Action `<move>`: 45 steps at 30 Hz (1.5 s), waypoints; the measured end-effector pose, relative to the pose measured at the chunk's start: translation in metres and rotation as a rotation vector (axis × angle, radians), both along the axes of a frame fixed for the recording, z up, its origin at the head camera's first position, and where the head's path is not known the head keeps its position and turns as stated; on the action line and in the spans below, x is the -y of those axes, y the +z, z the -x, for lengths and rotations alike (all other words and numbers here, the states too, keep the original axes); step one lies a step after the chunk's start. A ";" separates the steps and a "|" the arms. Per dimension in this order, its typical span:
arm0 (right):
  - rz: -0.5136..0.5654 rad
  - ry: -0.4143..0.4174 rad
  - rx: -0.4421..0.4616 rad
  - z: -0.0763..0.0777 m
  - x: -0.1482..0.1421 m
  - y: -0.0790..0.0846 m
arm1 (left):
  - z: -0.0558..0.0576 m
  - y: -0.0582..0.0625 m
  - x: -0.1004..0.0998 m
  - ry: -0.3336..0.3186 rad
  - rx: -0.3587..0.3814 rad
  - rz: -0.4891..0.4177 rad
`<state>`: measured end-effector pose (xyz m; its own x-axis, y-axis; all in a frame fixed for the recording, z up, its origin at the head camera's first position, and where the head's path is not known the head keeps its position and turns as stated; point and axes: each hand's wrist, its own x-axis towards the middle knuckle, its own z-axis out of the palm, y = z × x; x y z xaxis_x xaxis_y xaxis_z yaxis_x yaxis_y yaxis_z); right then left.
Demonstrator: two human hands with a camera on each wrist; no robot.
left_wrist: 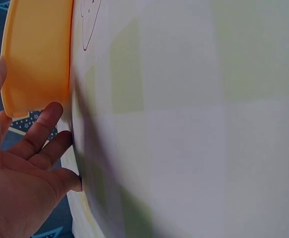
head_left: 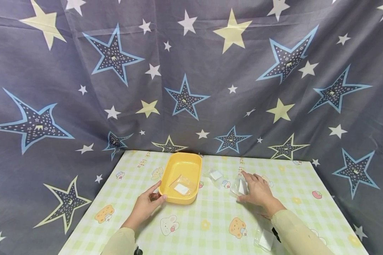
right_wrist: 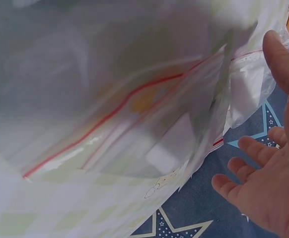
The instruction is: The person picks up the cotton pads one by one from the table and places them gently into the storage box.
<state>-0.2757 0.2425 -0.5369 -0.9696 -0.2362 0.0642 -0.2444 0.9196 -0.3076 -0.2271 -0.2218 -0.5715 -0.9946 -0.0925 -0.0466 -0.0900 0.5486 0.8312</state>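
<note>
A yellow plastic tray point(head_left: 196, 163) stands on the table, and inside it lies a clear zip bag point(head_left: 181, 186) holding a white piece. My left hand point(head_left: 148, 205) touches the tray's near left corner, its index finger along the side and thumb at the front. In the left wrist view the left hand point(left_wrist: 25, 163) has its palm exposed and fingers loosely extended. My right hand point(head_left: 256, 189) reaches over another clear bag point(head_left: 241, 187) with a white piece, thumb and fingers spread about it. In the right wrist view the thumb point(right_wrist: 281, 62) overlaps that bag point(right_wrist: 246, 89).
One more clear bag point(head_left: 216, 175) lies between the tray and my right hand. Beneath my right forearm rests a bag point(head_left: 264, 239) with a white piece, partly covered by the sleeve. A checked tablecloth point(head_left: 207, 209) covers the table; a star-patterned curtain point(head_left: 191, 134) hangs behind.
</note>
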 end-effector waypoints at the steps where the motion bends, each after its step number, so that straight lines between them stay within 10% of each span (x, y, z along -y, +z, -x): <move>1: 0.001 0.000 0.001 0.000 0.000 0.000 | 0.000 0.000 0.000 -0.001 0.000 -0.002; 45: -0.027 -0.006 0.034 0.001 0.002 -0.004 | -0.002 0.003 -0.001 0.004 -0.001 0.016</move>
